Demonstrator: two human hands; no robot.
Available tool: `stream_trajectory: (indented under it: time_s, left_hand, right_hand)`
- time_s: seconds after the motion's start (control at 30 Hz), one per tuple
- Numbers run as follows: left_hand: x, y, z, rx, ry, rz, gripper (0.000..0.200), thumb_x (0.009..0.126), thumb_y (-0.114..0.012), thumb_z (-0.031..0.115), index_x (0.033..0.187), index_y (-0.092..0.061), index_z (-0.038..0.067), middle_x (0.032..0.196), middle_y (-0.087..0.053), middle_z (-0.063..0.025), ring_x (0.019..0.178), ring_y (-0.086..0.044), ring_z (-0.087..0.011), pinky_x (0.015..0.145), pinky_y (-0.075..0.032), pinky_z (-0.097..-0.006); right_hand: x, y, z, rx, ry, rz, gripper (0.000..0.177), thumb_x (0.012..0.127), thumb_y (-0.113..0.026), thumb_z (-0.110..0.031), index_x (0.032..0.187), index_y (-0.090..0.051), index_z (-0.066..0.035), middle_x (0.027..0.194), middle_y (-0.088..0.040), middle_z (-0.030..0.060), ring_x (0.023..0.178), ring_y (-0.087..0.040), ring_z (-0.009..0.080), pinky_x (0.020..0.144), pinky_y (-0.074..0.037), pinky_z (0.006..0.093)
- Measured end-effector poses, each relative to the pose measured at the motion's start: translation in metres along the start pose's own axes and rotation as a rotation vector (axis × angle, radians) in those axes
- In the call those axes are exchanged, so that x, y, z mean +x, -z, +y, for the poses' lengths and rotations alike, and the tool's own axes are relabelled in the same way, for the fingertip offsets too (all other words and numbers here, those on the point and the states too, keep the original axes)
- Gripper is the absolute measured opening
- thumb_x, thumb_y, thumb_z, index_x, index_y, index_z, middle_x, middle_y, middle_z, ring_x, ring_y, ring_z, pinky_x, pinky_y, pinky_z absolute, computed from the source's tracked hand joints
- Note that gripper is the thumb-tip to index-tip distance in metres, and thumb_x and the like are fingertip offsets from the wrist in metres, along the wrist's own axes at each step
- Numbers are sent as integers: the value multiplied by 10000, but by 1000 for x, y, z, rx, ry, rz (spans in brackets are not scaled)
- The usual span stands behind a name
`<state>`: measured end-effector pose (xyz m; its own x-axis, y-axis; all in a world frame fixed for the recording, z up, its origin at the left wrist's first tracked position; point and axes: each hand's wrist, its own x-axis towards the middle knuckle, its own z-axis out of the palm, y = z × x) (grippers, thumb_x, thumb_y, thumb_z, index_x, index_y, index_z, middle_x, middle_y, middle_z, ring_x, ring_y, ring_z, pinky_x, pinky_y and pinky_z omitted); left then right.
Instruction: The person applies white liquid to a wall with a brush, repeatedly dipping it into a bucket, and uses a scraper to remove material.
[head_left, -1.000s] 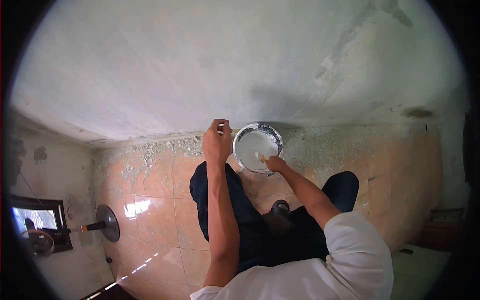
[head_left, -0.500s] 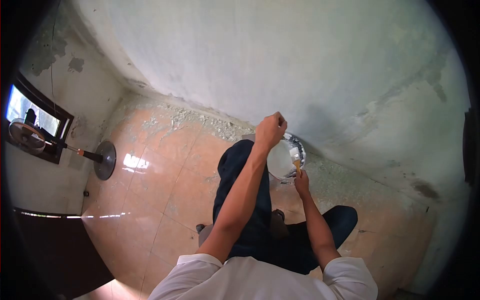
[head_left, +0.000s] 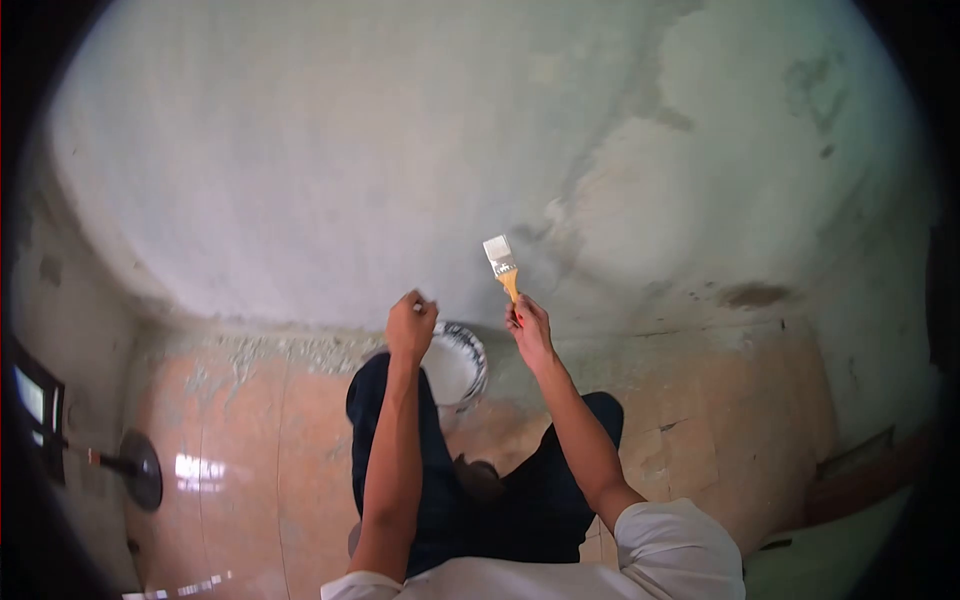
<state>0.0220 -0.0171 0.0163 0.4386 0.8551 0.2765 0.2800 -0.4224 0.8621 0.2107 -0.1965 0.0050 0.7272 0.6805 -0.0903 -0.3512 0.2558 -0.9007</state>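
My right hand [head_left: 530,328] grips the yellow handle of a paintbrush [head_left: 506,271], held upright in front of the wall. White paint covers its bristles and marks the metal band. My left hand [head_left: 412,326] is closed above my left knee, beside the bucket; what its fingers hold, if anything, is hidden. A round bucket [head_left: 482,366] of white paint stands on the floor between my hands, its inner wall streaked dark and white. My left hand and knee cover part of its left side.
The pale wall [head_left: 330,180] ahead has grey patches and a brown stain [head_left: 755,296] low on the right. Flaked debris [head_left: 290,355] lies along its foot on the orange tiled floor [head_left: 240,430]. A fan's round base [head_left: 142,470] stands at left.
The paintbrush has come up out of the bucket in my right hand and is now raised against the wall. My view has turned right; my left hand stays closed by the bucket.
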Motion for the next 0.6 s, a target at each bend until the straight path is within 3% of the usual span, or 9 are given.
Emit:
stream_trajectory:
  time_s: [0.1,0.23,0.27,0.3,0.33,0.37,0.43,0.6]
  left_hand:
    - [-3,-8,15,-65,-84,-50,288,924,-789,197,837,-601,-3,785,-679,-230,735,-671,-449,699,-533,-492]
    - [-3,-18,19,-95,-127,-126,309,931,-791,181,825,-572,-9,732,-637,-207,652,-620,-386,669,-513,-465]
    - [-3,-19,20,-93,-129,-141,310,932,-791,181,825,-572,-9,730,-635,-204,645,-616,-374,668,-512,-461]
    - [-3,-19,22,-72,-116,-166,315,932,-794,180,818,-568,-8,728,-642,-197,652,-631,-375,674,-519,-455]
    - [-2,-20,23,-74,-119,-170,315,932,-794,180,818,-568,-8,728,-642,-197,652,-631,-375,674,-519,-455]
    - [-2,-20,23,-68,-118,-181,321,932,-795,181,813,-565,-8,730,-650,-195,658,-641,-371,678,-523,-450]
    - [-2,-20,21,-57,-123,-199,326,932,-797,183,809,-562,-7,733,-658,-192,663,-650,-367,681,-527,-446]
    - [2,-15,16,-50,-116,-209,328,938,-797,184,803,-569,-9,704,-663,-181,624,-645,-342,659,-523,-441]
  right_hand:
    - [20,7,-93,-181,201,43,358,1170,-599,-274,1422,-702,-42,1011,-660,-9,874,-593,78,738,-466,231]
    - [16,-1,-215,-528,560,161,467,1153,-587,-169,1612,-593,-87,1017,-641,13,883,-620,86,718,-501,265]
    - [20,0,-238,-530,571,168,467,1153,-587,-169,1612,-593,-87,1017,-641,13,883,-620,86,718,-501,265]
    - [24,2,-259,-780,716,269,500,1126,-607,-149,1623,-581,-102,998,-632,57,856,-632,150,747,-527,321]
    - [26,0,-275,-1032,852,371,538,1099,-626,-129,1633,-569,-117,979,-622,100,828,-644,214,776,-553,377]
    - [26,-3,-287,-1031,851,376,538,1099,-626,-129,1633,-569,-117,979,-622,100,828,-644,214,776,-553,377]
    - [21,-14,-306,-1306,976,467,572,1078,-608,-93,1644,-560,-165,972,-586,146,820,-664,297,795,-569,419]
    - [21,-38,-311,-1362,958,486,578,1082,-591,-90,1650,-551,-189,1011,-580,146,848,-671,312,820,-573,427]
